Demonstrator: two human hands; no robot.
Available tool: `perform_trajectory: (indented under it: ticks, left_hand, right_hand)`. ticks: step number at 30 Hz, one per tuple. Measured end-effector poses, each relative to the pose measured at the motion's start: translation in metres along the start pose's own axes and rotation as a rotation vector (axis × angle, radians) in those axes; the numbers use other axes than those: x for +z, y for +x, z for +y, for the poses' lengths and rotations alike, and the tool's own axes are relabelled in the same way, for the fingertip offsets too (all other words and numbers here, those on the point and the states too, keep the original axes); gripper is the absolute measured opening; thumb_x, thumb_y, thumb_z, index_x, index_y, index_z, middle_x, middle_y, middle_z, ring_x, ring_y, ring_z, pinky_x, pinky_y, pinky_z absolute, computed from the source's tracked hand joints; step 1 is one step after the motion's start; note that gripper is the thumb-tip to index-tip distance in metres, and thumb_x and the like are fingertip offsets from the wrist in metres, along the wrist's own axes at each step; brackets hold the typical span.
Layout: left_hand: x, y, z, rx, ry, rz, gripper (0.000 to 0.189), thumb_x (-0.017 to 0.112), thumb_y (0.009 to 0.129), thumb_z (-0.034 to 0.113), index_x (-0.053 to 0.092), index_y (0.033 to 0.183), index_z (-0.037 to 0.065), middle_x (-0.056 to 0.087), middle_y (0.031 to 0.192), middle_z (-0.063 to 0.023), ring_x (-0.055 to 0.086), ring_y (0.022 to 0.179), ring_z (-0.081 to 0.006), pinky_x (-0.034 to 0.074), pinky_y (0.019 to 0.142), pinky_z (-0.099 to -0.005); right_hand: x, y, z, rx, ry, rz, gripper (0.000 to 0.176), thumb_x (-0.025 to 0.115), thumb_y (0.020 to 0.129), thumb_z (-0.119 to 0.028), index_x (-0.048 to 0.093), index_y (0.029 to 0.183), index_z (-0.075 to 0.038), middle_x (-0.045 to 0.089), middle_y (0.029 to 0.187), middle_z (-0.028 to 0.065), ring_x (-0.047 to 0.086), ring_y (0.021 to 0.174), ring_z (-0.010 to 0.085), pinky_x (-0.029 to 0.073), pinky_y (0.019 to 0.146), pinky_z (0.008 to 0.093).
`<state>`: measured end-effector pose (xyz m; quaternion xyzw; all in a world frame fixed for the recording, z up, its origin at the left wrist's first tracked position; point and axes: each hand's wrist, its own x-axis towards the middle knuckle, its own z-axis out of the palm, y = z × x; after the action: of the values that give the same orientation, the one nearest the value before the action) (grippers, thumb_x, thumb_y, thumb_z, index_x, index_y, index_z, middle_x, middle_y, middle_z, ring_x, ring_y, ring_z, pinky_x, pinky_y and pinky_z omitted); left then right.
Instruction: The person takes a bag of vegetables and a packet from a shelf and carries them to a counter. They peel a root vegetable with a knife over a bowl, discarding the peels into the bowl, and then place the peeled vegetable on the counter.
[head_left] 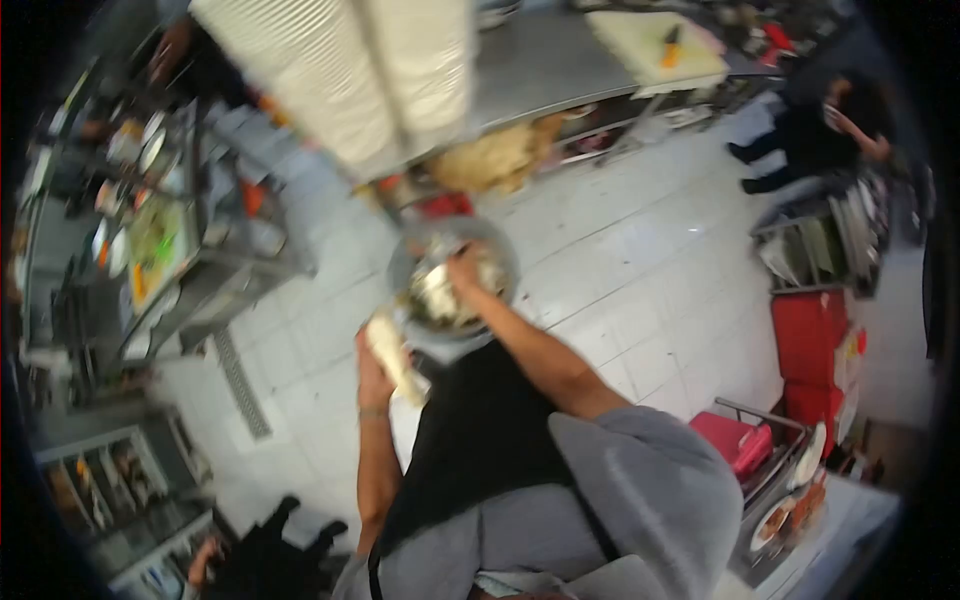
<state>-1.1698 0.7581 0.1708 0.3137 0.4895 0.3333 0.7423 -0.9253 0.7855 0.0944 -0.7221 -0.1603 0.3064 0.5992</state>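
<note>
My left hand (pixel 371 362) is wrapped around a long, pale cream object (pixel 391 352), thicker at its upper end; its exact kind is too blurred to make out. It is held beside a round grey bin (pixel 507 240) on the floor in front of me. Inside the bin lies a heap of whitish scraps (pixel 438 295) with some darker green bits. My right hand (pixel 462 268) reaches into the bin over these scraps. Its fingers are smeared and partly hidden, so what they hold, if anything, cannot be seen.
Stacked white ribbed trays or cartons (pixel 300 70) stand beyond the bin, beside a steel counter (pixel 540 60) with a cutting board (pixel 630 35) and orange-handled knife (pixel 671 48). Other people (pixel 825 135) stand at right, upper left and lower left. Red crates (pixel 808 345) are at right.
</note>
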Motion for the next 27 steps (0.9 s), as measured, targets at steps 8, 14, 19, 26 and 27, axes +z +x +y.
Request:
perform_trajectory:
  ticks: [8,14,19,26,27]
  left_hand:
    - [0.018,-0.016,0.037,-0.255,-0.341,0.071,0.065,0.036,0.092,0.070,0.053,0.101,0.008,0.060,0.075,-0.0072,0.056,0.052,-0.0186,0.050,0.046,-0.0307]
    - [0.044,-0.009,0.047,-0.290,-0.363,-0.031,0.058,0.042,0.092,0.066,0.056,0.093,0.010,0.058,0.072,-0.0053,0.055,0.053,-0.0185,0.049,0.046,-0.0321]
    - [0.038,0.008,0.034,-0.255,-0.317,-0.091,0.054,0.046,0.091,0.062,0.056,0.097,0.010,0.059,0.073,-0.0043,0.056,0.056,-0.0176,0.052,0.049,-0.0323]
    - [0.009,0.018,0.028,-0.310,-0.374,-0.137,0.051,0.053,0.089,0.056,0.058,0.106,0.009,0.061,0.083,-0.0089,0.062,0.067,-0.0242,0.053,0.059,-0.0368]
    - [0.023,0.018,0.032,-0.329,-0.378,-0.144,0.052,0.051,0.089,0.057,0.059,0.106,0.009,0.061,0.082,-0.0092,0.062,0.067,-0.0245,0.053,0.058,-0.0380]
  right_hand:
    - [-0.024,0.000,-0.070,0.557,0.366,-0.367,0.057,0.050,0.091,-0.004,0.024,0.141,-0.014,0.052,0.097,0.0132,0.053,0.068,0.0226,0.051,0.059,0.0454]
    - [-0.026,0.025,-0.049,0.663,0.688,-0.326,0.021,0.045,0.087,0.001,0.049,0.106,-0.004,0.048,0.080,0.0100,0.059,0.073,0.0246,0.052,0.057,0.0458]
    - [-0.032,0.026,-0.051,0.686,0.807,-0.233,0.007,0.048,0.079,0.006,0.052,0.085,0.002,0.047,0.073,0.0120,0.058,0.069,0.0321,0.053,0.064,0.0470]
    - [-0.044,0.037,-0.040,0.807,0.873,-0.280,0.018,0.039,0.099,-0.013,0.047,0.088,-0.002,0.053,0.080,0.0103,0.062,0.076,0.0338,0.055,0.081,0.0512]
    - [-0.041,0.038,-0.047,0.783,0.846,-0.304,0.016,0.040,0.100,-0.013,0.047,0.089,-0.003,0.052,0.080,0.0101,0.062,0.077,0.0335,0.056,0.080,0.0510]
